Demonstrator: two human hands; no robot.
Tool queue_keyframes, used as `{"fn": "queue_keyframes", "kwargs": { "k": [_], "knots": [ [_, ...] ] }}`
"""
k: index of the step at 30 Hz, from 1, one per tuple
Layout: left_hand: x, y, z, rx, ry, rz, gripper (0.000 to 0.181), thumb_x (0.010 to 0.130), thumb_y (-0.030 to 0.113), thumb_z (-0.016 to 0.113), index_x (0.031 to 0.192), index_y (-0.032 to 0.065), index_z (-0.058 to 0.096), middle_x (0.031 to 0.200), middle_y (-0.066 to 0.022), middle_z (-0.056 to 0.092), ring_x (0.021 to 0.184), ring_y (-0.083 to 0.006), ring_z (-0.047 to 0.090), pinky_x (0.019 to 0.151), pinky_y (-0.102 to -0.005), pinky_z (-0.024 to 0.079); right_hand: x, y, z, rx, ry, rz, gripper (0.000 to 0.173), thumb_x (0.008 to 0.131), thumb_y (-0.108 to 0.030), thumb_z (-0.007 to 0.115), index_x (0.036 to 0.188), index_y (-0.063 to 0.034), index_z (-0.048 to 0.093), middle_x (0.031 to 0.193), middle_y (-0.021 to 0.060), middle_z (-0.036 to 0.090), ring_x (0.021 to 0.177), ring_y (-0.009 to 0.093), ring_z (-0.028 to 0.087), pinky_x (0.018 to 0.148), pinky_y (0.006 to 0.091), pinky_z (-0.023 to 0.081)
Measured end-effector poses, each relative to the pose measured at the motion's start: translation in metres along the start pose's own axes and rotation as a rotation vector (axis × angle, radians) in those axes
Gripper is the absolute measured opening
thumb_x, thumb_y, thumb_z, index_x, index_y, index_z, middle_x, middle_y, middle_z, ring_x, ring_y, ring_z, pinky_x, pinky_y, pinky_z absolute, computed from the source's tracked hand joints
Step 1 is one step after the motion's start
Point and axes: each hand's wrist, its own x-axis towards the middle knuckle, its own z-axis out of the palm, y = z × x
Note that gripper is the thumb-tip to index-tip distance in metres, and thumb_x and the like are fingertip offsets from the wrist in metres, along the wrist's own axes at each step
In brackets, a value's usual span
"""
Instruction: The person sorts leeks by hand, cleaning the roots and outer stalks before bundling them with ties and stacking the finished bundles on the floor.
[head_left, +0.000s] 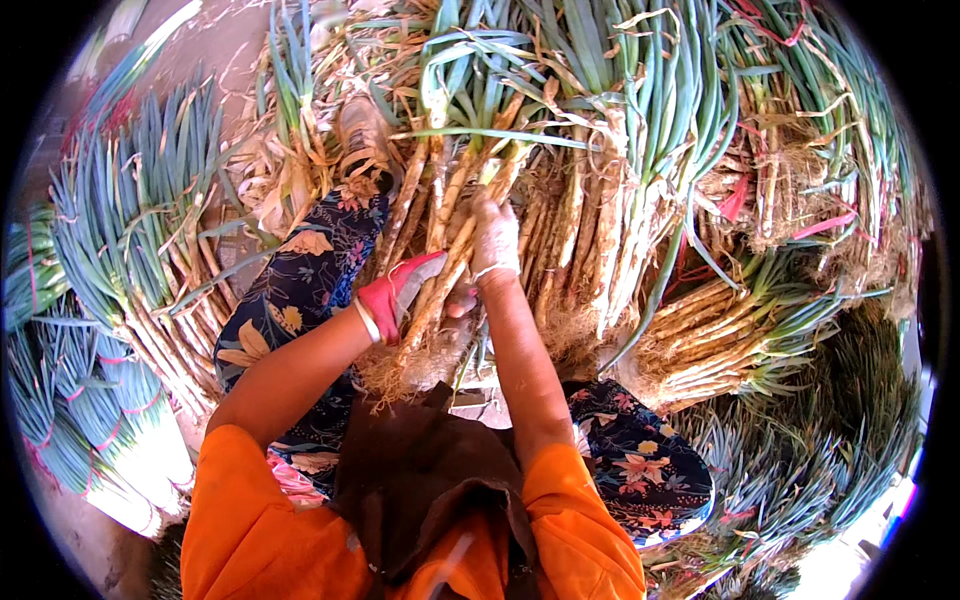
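My left hand, in a red and grey glove, has its fingers around the lower shafts of some unpeeled green onions with dry brown skins. My right hand, in a whitish glove, lies against the same stalks higher up; its fingertips are partly hidden, so its hold cannot be told. The hairy roots hang below my left hand over my lap. Just right of my right hand lies a thick row of more unpeeled green onions, their leaves pointing away from me.
Cleaned green onions lean at the left, with tied bundles below them. A root-on bundle lies at right, near red ties. Dry peeled skins litter the floor by my shoe. More leafy bundles stand lower right.
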Motion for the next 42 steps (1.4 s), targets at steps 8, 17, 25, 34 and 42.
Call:
{"fn": "queue_keyframes", "kwargs": {
  "k": [8, 17, 25, 34, 42],
  "knots": [
    [-0.01, 0.025, 0.016, 0.146, 0.059, -0.117, 0.044, 0.09, 0.033, 0.057, 0.125, 0.007, 0.05, 0.064, 0.0022, 0.042, 0.051, -0.0122, 0.044, 0.047, -0.0315, 0.042, 0.02, 0.027, -0.089, -0.976, 0.354, -0.256, 0.041, 0.088, -0.033, 0.053, 0.118, -0.0047, 0.055, 0.104, 0.0206, 0.062, 0.093, 0.032, 0.062, 0.081, 0.0414, 0.052],
    [-0.021, 0.05, 0.029, -0.051, -0.17, -0.053, 0.023, 0.096, 0.028, 0.046, 0.105, 0.0078, 0.048, 0.065, 0.0049, 0.043, 0.048, -0.0082, 0.041, 0.045, -0.0282, 0.036, 0.046, 0.028, -0.087, -1.497, 0.239, -0.009, 0.066, 0.077, -0.024, 0.066, 0.125, 0.0057, 0.031, 0.102, 0.0296, 0.059, 0.09, 0.041, 0.063, 0.078, 0.0462, 0.053],
    [-0.022, 0.046, 0.032, 0.033, -0.078, -0.015, 0.024, 0.093, 0.032, 0.052, 0.101, 0.0087, 0.051, 0.064, 0.0049, 0.047, 0.047, -0.009, 0.04, 0.044, -0.028, 0.031, 0.045, 0.057, -0.103, -1.057, 0.24, 0.212, 0.074, 0.07, -0.033, 0.066, 0.125, 0.0115, 0.043, 0.109, 0.0332, 0.058, 0.1, 0.039, 0.059, 0.087, 0.0439, 0.047],
    [-0.021, 0.045, 0.03, 0.066, 0.031, -0.022, 0.026, 0.093, 0.031, 0.052, 0.105, 0.0082, 0.052, 0.067, 0.004, 0.049, 0.049, -0.0096, 0.043, 0.046, -0.03, 0.039, 0.032, 0.039, -0.108, -0.181, -0.032, 0.125, 0.051, 0.078, -0.028, 0.064, 0.114, 0.0061, 0.056, 0.103, 0.0154, 0.062, 0.093, 0.025, 0.056, 0.084, 0.0355, 0.045],
    [-0.024, 0.047, 0.033, 0.067, 0.062, -0.033, 0.027, 0.092, 0.031, 0.054, 0.105, 0.0072, 0.053, 0.065, 0.0037, 0.047, 0.05, -0.0096, 0.043, 0.047, -0.0288, 0.038, 0.036, 0.095, -0.13, -0.484, 0.029, 0.269, 0.053, 0.086, -0.036, 0.053, 0.122, 0.0031, 0.053, 0.082, 0.0107, 0.061, 0.064, 0.019, 0.057, 0.059, 0.0323, 0.047]
  ]
}}
